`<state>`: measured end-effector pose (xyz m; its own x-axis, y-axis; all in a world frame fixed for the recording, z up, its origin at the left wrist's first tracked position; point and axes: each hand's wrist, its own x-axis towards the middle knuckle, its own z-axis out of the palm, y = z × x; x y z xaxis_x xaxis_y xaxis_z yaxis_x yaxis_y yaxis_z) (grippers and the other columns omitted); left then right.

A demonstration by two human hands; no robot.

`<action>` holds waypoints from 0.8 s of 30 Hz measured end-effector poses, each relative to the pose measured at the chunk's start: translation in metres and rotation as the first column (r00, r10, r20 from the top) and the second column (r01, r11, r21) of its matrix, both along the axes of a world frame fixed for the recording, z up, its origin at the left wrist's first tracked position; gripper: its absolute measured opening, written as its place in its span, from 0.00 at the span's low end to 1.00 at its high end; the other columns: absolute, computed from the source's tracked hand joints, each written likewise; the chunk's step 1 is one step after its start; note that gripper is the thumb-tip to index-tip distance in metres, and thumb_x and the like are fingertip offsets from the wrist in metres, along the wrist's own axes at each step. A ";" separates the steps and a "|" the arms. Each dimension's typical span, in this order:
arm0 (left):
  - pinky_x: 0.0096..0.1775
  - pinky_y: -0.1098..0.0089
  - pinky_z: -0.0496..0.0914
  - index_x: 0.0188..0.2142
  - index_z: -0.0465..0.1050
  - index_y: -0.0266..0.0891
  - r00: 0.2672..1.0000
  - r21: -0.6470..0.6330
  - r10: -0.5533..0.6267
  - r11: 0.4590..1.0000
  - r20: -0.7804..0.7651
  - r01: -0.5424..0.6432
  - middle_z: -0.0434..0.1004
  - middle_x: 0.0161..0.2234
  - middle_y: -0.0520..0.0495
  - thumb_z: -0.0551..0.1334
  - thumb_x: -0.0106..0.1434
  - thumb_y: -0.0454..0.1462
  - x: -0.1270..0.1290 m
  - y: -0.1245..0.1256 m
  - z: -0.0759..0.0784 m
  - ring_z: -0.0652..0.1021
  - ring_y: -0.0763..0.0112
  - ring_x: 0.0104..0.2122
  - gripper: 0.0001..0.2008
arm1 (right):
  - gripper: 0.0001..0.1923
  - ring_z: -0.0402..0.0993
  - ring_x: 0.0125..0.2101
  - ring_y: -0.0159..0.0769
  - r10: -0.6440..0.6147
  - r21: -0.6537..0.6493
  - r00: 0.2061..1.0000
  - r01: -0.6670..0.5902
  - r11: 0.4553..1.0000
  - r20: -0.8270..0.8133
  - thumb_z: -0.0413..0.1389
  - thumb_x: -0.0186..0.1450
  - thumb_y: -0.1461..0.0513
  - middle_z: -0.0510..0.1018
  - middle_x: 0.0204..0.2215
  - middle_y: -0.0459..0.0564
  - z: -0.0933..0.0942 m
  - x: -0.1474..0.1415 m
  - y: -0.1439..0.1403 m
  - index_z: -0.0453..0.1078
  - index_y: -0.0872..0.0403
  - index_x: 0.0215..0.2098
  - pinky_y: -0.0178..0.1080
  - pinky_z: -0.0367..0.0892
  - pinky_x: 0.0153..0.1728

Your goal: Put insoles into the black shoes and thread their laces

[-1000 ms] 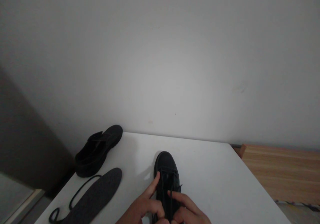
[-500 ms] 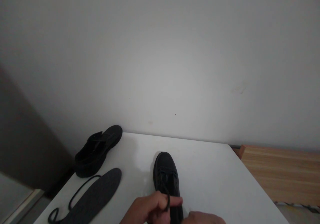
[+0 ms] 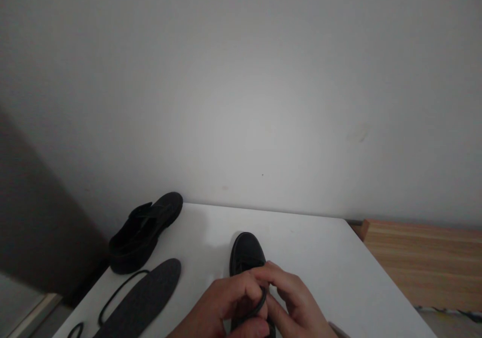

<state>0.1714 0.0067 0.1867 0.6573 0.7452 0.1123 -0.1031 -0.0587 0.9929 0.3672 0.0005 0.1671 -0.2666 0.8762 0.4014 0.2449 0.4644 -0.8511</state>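
A black shoe (image 3: 246,247) lies with its toe pointing away from me, its rear part hidden under my hands. Over its throat, my left hand (image 3: 233,298) is closed on a dark shoelace (image 3: 258,308), which curves in a loop by the fingers. My right hand (image 3: 291,298) meets it from the right, fingertips bent together at the lace and the shoe's eyelet side. Whether the right fingers pinch the lace itself is hard to see, as the fingertips overlap.
A second black shoe (image 3: 146,232) rests at the table's back left corner. Nearer me lie a dark grey insole (image 3: 146,300) and a loose black lace (image 3: 116,293). The white table (image 3: 320,257) meets a grey wall (image 3: 241,102). Wooden boards (image 3: 422,257) stand right of it.
My right hand has come up from the bottom edge to the shoe's throat and now meets the left hand. The left hand has stayed on the lace, with its fingers curled in.
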 end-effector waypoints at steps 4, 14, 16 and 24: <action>0.31 0.75 0.66 0.35 0.68 0.40 0.991 -0.042 0.001 0.999 0.132 0.005 0.67 0.29 0.54 0.69 0.63 0.47 0.002 0.021 -0.011 0.70 0.77 0.27 0.15 | 0.11 0.76 0.32 0.36 -0.013 -0.066 0.980 -0.001 0.998 -0.201 0.58 0.70 0.53 0.79 0.30 0.47 -0.008 -0.004 0.021 0.80 0.48 0.38 0.35 0.70 0.35; 0.24 0.78 0.60 0.34 0.78 0.38 0.848 -0.113 0.469 0.883 0.248 -0.456 0.67 0.23 0.55 0.71 0.61 0.48 -0.031 0.084 -0.064 0.67 0.80 0.21 0.15 | 0.14 0.57 0.24 0.28 -0.277 -0.355 0.532 -0.047 0.934 -0.800 0.62 0.67 0.51 0.59 0.22 0.39 -0.049 0.026 0.061 0.74 0.52 0.31 0.33 0.66 0.31; 0.24 0.77 0.58 0.34 0.78 0.38 0.814 -0.094 0.536 0.843 0.223 -0.529 0.64 0.20 0.57 0.68 0.64 0.48 -0.033 0.086 -0.071 0.65 0.80 0.20 0.14 | 0.12 0.50 0.22 0.26 -0.317 -0.386 0.450 -0.067 0.920 -0.835 0.64 0.66 0.53 0.55 0.22 0.38 -0.048 0.028 0.062 0.76 0.53 0.35 0.29 0.61 0.24; 0.23 0.79 0.63 0.34 0.81 0.37 0.454 -0.325 0.825 0.554 0.337 -0.766 0.71 0.23 0.55 0.77 0.52 0.46 -0.041 0.098 -0.074 0.68 0.81 0.22 0.17 | 0.10 0.43 0.20 0.25 -0.446 -0.461 0.318 0.032 0.887 -0.837 0.64 0.67 0.58 0.53 0.22 0.36 -0.051 0.033 0.068 0.75 0.52 0.45 0.26 0.54 0.18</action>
